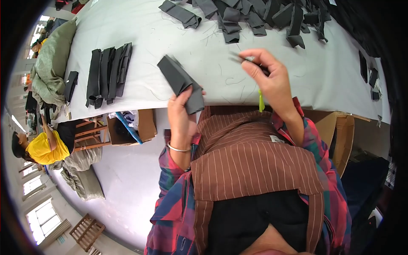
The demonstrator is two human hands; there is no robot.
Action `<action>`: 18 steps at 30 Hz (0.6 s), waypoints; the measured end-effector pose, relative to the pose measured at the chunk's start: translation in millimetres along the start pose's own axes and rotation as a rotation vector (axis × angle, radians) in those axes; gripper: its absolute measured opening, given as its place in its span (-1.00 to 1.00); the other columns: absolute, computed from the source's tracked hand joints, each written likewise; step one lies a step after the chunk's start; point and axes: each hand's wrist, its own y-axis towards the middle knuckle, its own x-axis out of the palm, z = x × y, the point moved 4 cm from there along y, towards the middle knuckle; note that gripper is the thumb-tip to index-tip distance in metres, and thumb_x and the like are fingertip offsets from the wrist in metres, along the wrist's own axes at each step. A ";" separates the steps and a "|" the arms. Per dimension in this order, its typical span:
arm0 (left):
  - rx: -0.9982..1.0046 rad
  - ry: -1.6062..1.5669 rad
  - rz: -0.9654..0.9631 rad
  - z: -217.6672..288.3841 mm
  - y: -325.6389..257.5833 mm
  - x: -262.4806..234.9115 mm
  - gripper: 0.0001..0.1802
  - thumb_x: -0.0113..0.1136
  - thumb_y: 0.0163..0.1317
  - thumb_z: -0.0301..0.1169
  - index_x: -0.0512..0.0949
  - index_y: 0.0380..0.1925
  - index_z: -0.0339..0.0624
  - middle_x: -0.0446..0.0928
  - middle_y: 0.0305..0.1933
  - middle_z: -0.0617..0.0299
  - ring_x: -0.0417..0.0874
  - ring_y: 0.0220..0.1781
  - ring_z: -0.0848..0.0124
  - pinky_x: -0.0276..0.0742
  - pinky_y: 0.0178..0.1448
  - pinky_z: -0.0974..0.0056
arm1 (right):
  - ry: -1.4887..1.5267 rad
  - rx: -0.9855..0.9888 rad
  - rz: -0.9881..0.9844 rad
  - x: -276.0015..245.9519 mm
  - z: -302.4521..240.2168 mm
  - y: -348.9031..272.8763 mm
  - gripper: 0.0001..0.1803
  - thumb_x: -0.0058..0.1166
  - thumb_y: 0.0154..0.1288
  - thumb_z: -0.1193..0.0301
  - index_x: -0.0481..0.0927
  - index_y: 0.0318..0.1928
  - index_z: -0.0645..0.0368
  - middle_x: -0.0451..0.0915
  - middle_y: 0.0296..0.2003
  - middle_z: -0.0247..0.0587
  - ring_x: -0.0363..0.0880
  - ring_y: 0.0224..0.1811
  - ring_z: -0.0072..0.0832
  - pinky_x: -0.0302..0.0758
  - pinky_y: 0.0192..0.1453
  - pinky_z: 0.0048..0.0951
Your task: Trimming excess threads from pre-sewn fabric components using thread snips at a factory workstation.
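Note:
My left hand (pixel 183 106) is closed on a folded dark grey fabric piece (pixel 175 75), held tilted above the near edge of the white table (pixel 144 85). To its right, my right hand (pixel 267 72) is raised with its fingers wrapped round small dark thread snips (pixel 264 69); their tips are blurred and point left, apart from the fabric. A yellow-green ribbon (pixel 261 102) hangs below this hand. Left of the held piece, several dark fabric strips (pixel 108 74) lie side by side in a row.
A loose pile of dark grey fabric pieces (pixel 255 17) covers the table's far side, with thread scraps around it. Dark bundles (pixel 373 77) lie at the right. Beyond the table's left edge are a green sack (pixel 55 63), a cardboard box (pixel 146 125) and a person in yellow (pixel 46 148).

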 end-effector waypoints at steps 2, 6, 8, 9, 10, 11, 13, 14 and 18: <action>-0.128 -0.009 -0.009 -12.3 -9.2 10.6 -0.79 0.05 0.21 -0.58 0.51 -0.14 -0.36 0.62 -0.19 -0.02 0.65 -0.22 0.30 0.57 -0.19 0.31 | -0.015 0.005 -0.079 10.9 9.1 -10.9 -0.75 0.21 0.20 0.39 0.60 -0.09 0.08 0.47 -0.55 -0.44 0.34 -0.48 -0.72 0.32 -0.37 -0.64; -0.156 0.075 -0.187 -24.5 -11.9 17.5 -0.70 0.09 0.22 -0.52 0.45 -0.03 -0.34 0.59 -0.07 0.02 0.61 -0.08 0.32 0.52 0.02 0.30 | -0.128 -0.176 -0.251 27.4 14.3 -19.8 -0.61 0.27 0.04 0.41 0.58 -0.04 0.00 0.58 -0.42 -0.30 0.51 -0.43 -0.47 0.43 -0.31 -0.50; -0.121 0.179 -0.303 -20.4 -16.4 24.5 -0.58 0.14 0.24 -0.42 0.38 0.09 -0.31 0.51 0.08 0.03 0.56 0.02 0.33 0.47 0.12 0.27 | -0.268 -0.235 -0.476 33.4 6.9 -20.4 -0.49 0.25 -0.09 0.57 0.57 -0.01 0.09 0.63 -0.15 -0.17 0.60 -0.15 -0.27 0.53 -0.10 -0.39; -0.121 0.181 -0.306 -18.6 -18.5 24.7 -0.58 0.14 0.24 -0.42 0.38 0.09 -0.31 0.51 0.08 0.03 0.56 0.02 0.33 0.47 0.12 0.27 | -0.267 -0.235 -0.473 32.6 8.2 -21.5 -0.49 0.25 -0.09 0.57 0.57 -0.01 0.09 0.63 -0.15 -0.17 0.60 -0.15 -0.27 0.53 -0.10 -0.39; -0.166 0.026 -0.360 -16.9 -21.0 26.7 -0.54 0.11 0.26 -0.35 0.35 0.13 -0.28 0.47 0.13 0.01 0.54 0.05 0.31 0.46 0.14 0.25 | -0.205 -0.252 -0.506 34.0 10.2 -23.9 -0.48 0.26 -0.10 0.58 0.58 0.00 0.06 0.63 -0.15 -0.18 0.59 -0.15 -0.28 0.53 -0.11 -0.40; -0.210 -0.130 -0.412 -14.8 -22.9 30.4 -0.51 0.09 0.29 -0.28 0.32 0.16 -0.26 0.43 0.18 0.00 0.52 0.09 0.29 0.46 0.15 0.22 | -0.142 -0.268 -0.538 35.2 13.1 -26.4 -0.46 0.26 -0.11 0.58 0.58 0.00 0.03 0.63 -0.16 -0.19 0.59 -0.15 -0.28 0.54 -0.11 -0.41; -0.245 -0.208 -0.412 -11.3 -21.3 36.2 -0.50 -0.04 0.35 -0.19 0.29 0.19 -0.28 0.41 0.20 -0.07 0.50 0.14 0.21 0.45 0.19 0.15 | -0.197 -0.404 -0.487 32.8 15.1 -32.3 -0.42 0.24 -0.14 0.61 0.58 0.02 -0.01 0.61 -0.26 -0.20 0.57 -0.22 -0.27 0.52 -0.17 -0.37; -0.263 -0.222 -0.373 -12.5 -17.2 33.1 -0.51 -0.09 0.37 -0.20 0.29 0.19 -0.29 0.40 0.22 -0.08 0.49 0.17 0.19 0.44 0.21 0.14 | -0.183 -0.339 -0.506 31.6 15.1 -34.3 -0.41 0.22 -0.15 0.64 0.59 0.01 -0.02 0.59 -0.31 -0.22 0.56 -0.26 -0.27 0.50 -0.22 -0.36; -0.289 -0.231 -0.352 -15.5 -14.5 39.8 -0.52 -0.17 0.39 -0.28 0.25 0.22 -0.33 0.35 0.25 -0.10 0.48 0.19 0.19 0.41 0.25 0.11 | -0.332 -0.408 -0.342 29.9 10.9 -40.0 -0.49 0.16 -0.18 0.71 0.63 -0.11 0.03 0.51 -0.43 -0.25 0.52 -0.35 -0.29 0.43 -0.32 -0.38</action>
